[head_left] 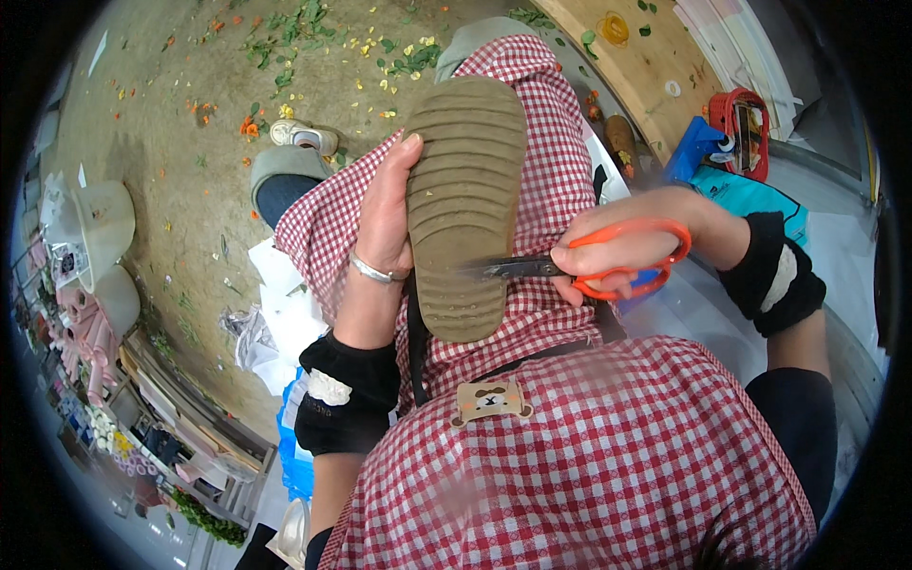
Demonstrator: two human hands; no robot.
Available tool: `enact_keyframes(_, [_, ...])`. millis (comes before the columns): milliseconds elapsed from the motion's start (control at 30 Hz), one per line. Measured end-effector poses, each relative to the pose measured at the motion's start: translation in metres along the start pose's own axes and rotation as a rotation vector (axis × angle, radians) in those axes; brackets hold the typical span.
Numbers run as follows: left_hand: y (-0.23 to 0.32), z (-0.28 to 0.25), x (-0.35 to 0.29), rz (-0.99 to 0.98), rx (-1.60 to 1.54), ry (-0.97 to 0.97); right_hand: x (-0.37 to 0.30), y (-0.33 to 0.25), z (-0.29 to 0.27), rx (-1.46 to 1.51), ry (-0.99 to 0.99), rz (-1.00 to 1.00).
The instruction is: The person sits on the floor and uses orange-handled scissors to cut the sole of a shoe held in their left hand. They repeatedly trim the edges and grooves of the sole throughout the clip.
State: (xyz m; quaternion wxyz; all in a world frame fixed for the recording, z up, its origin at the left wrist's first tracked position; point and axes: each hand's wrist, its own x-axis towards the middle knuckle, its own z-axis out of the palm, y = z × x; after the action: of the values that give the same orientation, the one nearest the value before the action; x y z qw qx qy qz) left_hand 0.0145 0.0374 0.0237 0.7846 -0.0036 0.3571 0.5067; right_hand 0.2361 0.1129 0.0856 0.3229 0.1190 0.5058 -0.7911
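My left hand (387, 204) grips a shoe by its left edge, with the brown, ridged sole (465, 180) turned up toward me. The thumb lies along the sole's rim, and the other fingers are hidden behind the shoe. My right hand (617, 252) is closed round the orange handles of a pair of scissors (655, 237). The dark blades point left and reach over the lower part of the sole; their tips are blurred, and I cannot tell whether they touch it. The shoe is above my lap, over a red-and-white checked apron (570, 437).
Petals and cut leaves (294, 47) litter the floor ahead. At the left stand a whitish tub (104, 223) and pink rolls (90, 332). To the right are a red basket (739, 119), a turquoise packet (750, 195) and a wooden board (655, 57).
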Motion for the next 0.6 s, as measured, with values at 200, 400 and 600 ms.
enact_keyframes(200, [0.0, 0.005, 0.005, -0.014, 0.04, -0.007, -0.005, -0.04, -0.022, -0.208, -0.041, 0.218])
enact_keyframes(400, [-0.002, 0.007, 0.008, -0.049, 0.039, -0.011, 0.003, -0.051, -0.045, -0.345, -0.18, 0.266])
enact_keyframes(600, [-0.004, 0.003, 0.012, -0.061, 0.098, -0.016, 0.009, -0.038, -0.053, -0.22, -0.235, 0.169])
